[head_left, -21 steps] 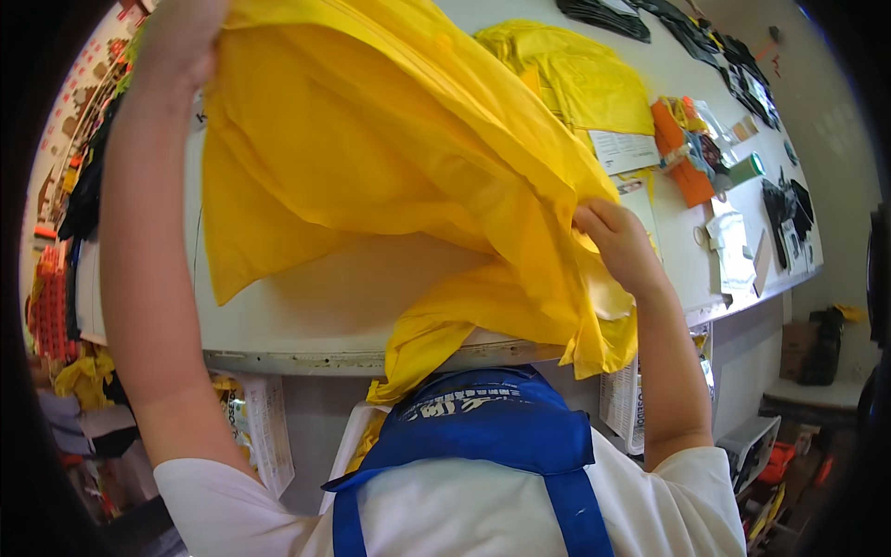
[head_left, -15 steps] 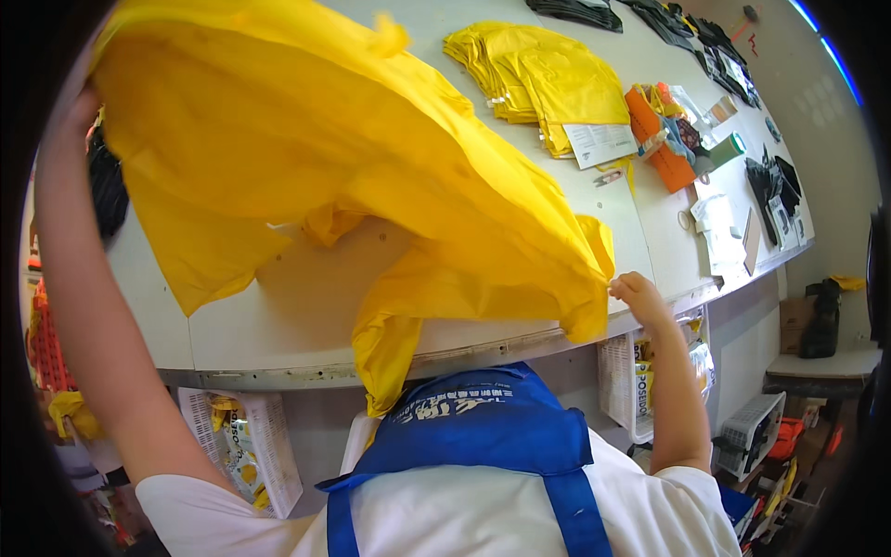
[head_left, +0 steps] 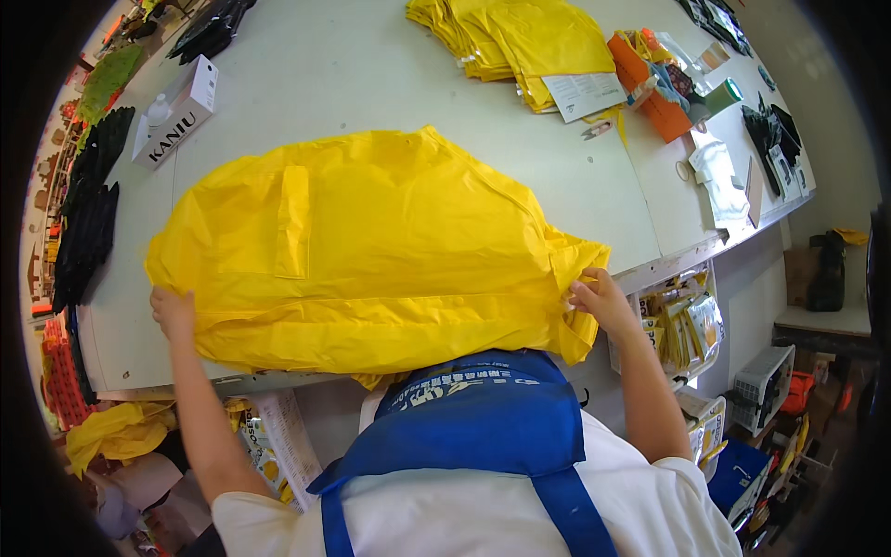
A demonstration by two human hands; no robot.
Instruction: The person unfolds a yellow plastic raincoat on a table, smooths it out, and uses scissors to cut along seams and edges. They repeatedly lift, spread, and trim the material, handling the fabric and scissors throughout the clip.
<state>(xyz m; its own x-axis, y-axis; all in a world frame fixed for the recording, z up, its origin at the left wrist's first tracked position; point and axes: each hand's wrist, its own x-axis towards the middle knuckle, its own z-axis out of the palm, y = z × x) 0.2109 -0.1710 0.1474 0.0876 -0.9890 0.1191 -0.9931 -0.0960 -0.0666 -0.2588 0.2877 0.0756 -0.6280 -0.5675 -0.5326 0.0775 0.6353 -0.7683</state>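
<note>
Garment: a yellow garment of thin, shiny cloth lies spread across the near half of the table, puffed up in the middle, its near edge hanging just over the table's front edge.
Garment detail: a long vertical strip or flap shows on its left part; its right end is bunched and folded under.
Left hand: closed on the garment's left near corner, fingers curled into the cloth, at the table's edge.
Right hand: pinching the bunched right end of the garment, just past the table's front edge.
Arms: both bare forearms rise from the lower edge, well apart, one at each end of the garment.
Apron: blue, over a white shirt, directly below the garment's near edge.
Stack: folded yellow pieces at the far side of the table, well apart from the spread garment, with a white paper sheet on its near end.
Box: white, at the far left of the table, near the garment's left shoulder but not touching it.
Black items: a dark pile along the table's left edge.
Orange box: right of the stack, with small odds and ends around it.
Under the table: packets hang at the right; yellow cloth lies bundled at the left.
</note>
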